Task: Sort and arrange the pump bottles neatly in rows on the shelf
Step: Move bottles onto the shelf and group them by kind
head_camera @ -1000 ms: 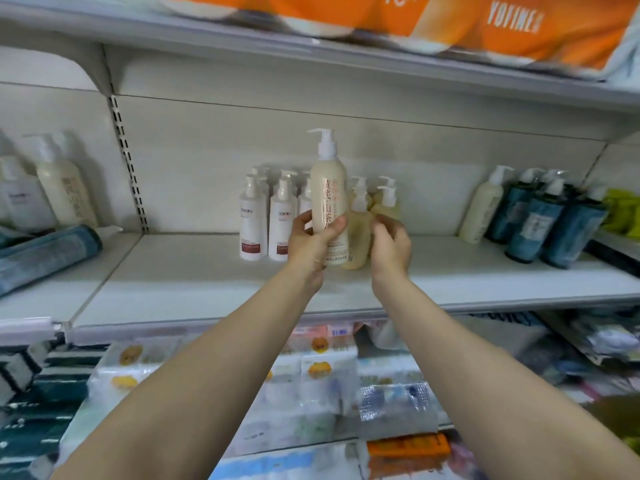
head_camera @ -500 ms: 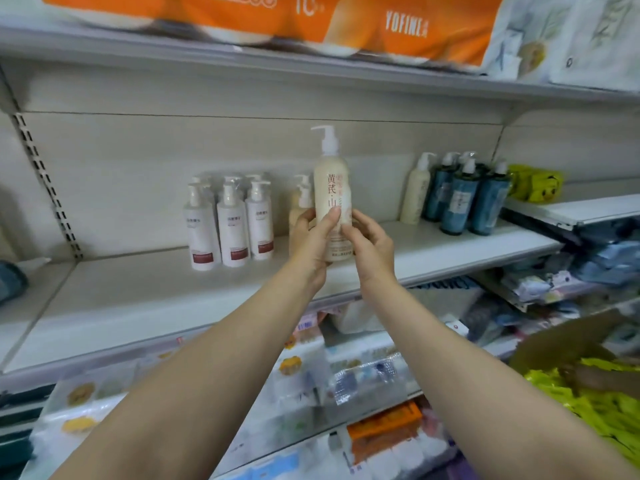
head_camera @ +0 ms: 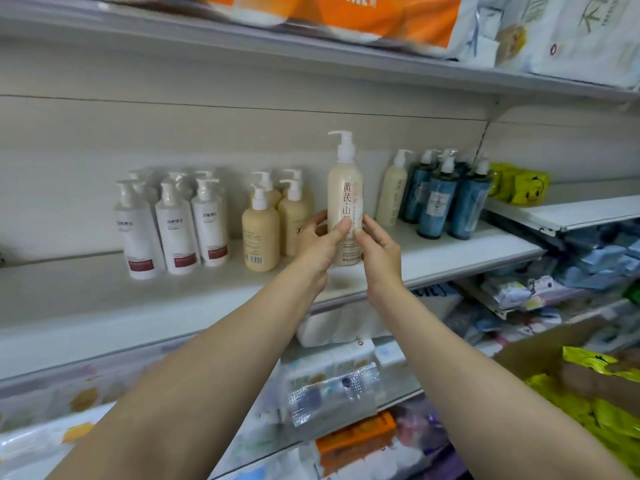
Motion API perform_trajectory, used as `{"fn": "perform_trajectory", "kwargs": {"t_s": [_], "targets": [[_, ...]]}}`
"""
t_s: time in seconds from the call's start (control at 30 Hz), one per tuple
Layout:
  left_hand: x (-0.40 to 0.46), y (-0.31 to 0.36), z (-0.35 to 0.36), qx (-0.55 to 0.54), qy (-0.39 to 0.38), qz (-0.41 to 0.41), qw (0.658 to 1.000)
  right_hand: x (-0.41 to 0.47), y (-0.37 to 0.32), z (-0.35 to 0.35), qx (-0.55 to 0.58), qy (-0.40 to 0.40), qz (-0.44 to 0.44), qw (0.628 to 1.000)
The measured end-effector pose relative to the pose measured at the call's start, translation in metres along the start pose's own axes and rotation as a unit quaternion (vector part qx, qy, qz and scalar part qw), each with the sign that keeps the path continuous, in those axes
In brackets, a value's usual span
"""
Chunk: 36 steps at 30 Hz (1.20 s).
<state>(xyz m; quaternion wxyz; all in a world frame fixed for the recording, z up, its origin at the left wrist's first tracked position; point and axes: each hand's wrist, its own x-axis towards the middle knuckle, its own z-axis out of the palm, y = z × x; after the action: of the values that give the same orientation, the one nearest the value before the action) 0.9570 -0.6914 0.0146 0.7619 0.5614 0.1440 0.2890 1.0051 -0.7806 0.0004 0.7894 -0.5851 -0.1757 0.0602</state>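
A tall cream pump bottle (head_camera: 344,192) with red characters stands upright at the middle of the white shelf (head_camera: 104,299). My left hand (head_camera: 317,242) grips its lower left side, thumb across the front. My right hand (head_camera: 377,247) holds its lower right side with fingers on the label. To its left stand several tan pump bottles (head_camera: 260,233) and several white pump bottles (head_camera: 173,230) with red bands. To its right stand another cream bottle (head_camera: 393,192) and several blue pump bottles (head_camera: 438,199).
An upper shelf (head_camera: 311,50) carries orange and white paper packs. Yellow packets (head_camera: 519,183) lie on a side shelf at the right. Lower shelves hold wrapped goods (head_camera: 332,386). A cardboard box with green-yellow packets (head_camera: 588,403) sits at the lower right.
The view has swung right and both hands have carried the tall cream bottle rightward, past the tan bottles, toward the cream and blue bottles. The right hand now touches the bottle.
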Motion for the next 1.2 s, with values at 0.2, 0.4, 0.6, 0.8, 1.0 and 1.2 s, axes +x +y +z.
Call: {"fn": "perform_trajectory", "kwargs": {"t_s": [0.2, 0.4, 0.6, 0.8, 1.0, 1.2], "targets": [[0.045, -0.025, 0.029, 0.019, 0.025, -0.002, 1.000, 0.049, 0.007, -0.025, -0.006, -0.017, 0.013, 1.000], [0.096, -0.055, 0.052, 0.033, 0.028, -0.007, 0.999, 0.101, 0.025, -0.044, -0.032, -0.045, 0.025, 0.998], [0.129, -0.083, 0.062, 0.050, 0.045, -0.004, 0.998, 0.146, 0.054, -0.058, -0.025, -0.073, 0.036, 0.996], [0.162, -0.096, 0.068, 0.091, 0.042, 0.040, 0.994, 0.186, 0.064, -0.057, -0.042, -0.093, 0.028, 0.994], [0.191, -0.105, 0.076, 0.090, 0.087, 0.071, 0.990, 0.221, 0.067, -0.058, -0.049, -0.149, -0.006, 0.988], [0.213, -0.113, 0.070, 0.152, 0.128, 0.079, 0.977, 0.249, 0.091, -0.048, -0.108, -0.169, -0.012, 0.980]]}}
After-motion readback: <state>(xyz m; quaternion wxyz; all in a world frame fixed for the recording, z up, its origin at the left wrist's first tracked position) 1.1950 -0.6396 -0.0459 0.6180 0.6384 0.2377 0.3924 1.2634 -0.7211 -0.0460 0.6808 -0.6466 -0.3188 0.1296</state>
